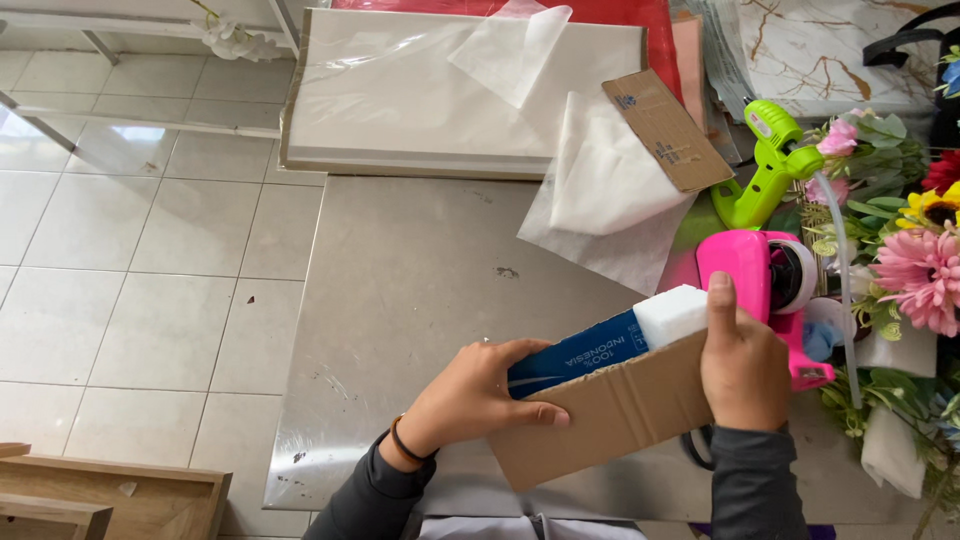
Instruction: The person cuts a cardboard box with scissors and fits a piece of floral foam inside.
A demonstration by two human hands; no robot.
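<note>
I am looking down at a grey tabletop (420,290). My left hand (470,395) is clamped on the near end of a brown cardboard sleeve (610,405), fingers curled over its top edge. My right hand (743,365) grips the sleeve's far end, thumb pressed up against a white foam block (670,313) that sits inside beside a blue wrapper (575,355). At one o'clock from my right hand stands a pink tape dispenser (750,265), with a green glue gun (765,165) beyond it. Artificial flowers (920,270) crowd three o'clock. At twelve o'clock lie white tissue sheets (600,185) and a pale board (400,100).
</note>
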